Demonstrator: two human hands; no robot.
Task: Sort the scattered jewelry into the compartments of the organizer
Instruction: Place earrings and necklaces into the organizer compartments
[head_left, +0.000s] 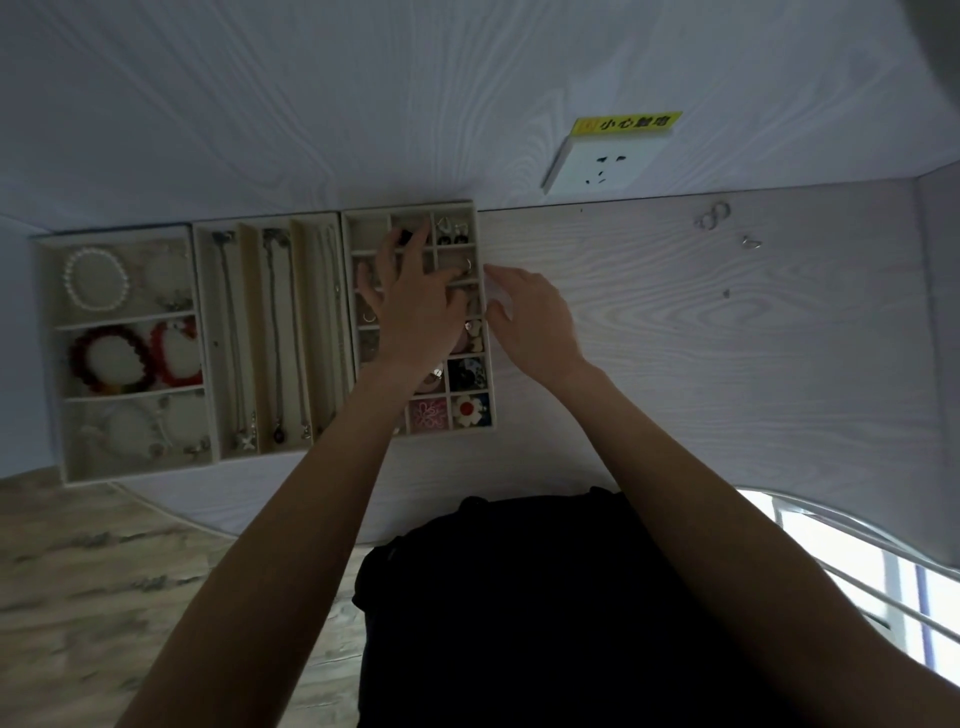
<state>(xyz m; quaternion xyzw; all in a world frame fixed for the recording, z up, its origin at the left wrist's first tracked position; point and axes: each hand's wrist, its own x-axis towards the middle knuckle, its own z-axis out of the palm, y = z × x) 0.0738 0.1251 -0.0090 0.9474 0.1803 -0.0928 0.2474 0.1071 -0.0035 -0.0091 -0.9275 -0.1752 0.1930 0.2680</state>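
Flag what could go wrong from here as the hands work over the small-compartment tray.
1. The left hand, fingers spread across the beige many-compartment tray, hides several cells, so a piece could drop into the wrong one.
2. The right hand sits at the tray's right edge and might nudge it.
3. The small silver rings far right on the white wood-grain desk could be overlooked.
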